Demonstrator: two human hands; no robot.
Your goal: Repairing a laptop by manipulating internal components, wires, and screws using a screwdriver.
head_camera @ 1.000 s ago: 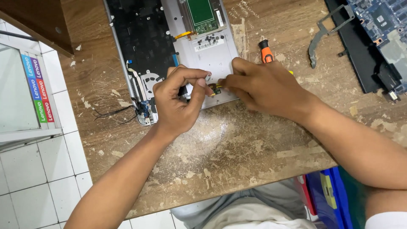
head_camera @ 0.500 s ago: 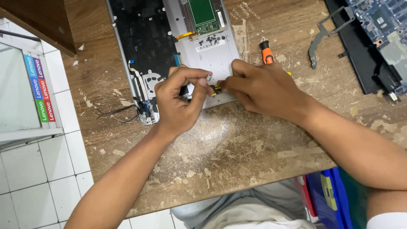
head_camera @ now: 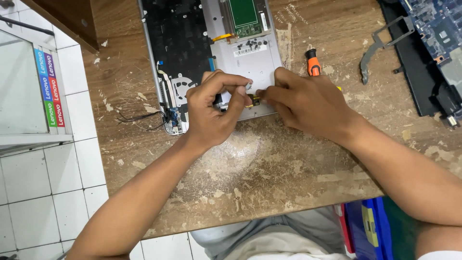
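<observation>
Hardly any movement since earlier: your left hand [head_camera: 211, 108] still pins the opened laptop base [head_camera: 211, 53], fingers curled, steadying it; right hand [head_camera: 303, 101] pinches a small yellow-black part [head_camera: 251, 101] at its near edge, mid-worktop [head_camera: 269, 163].

Opened laptop base [head_camera: 250, 67] on worn wooden table [head_camera: 269, 173]. Our left hand [head_camera: 211, 108] and right hand [head_camera: 308, 103] meet at its near edge, fingertips pinching small yellow-black part [head_camera: 252, 101]. Orange-handled screwdriver [head_camera: 313, 62] beside right hand. Circuit board [head_camera: 440, 29] far right.
</observation>
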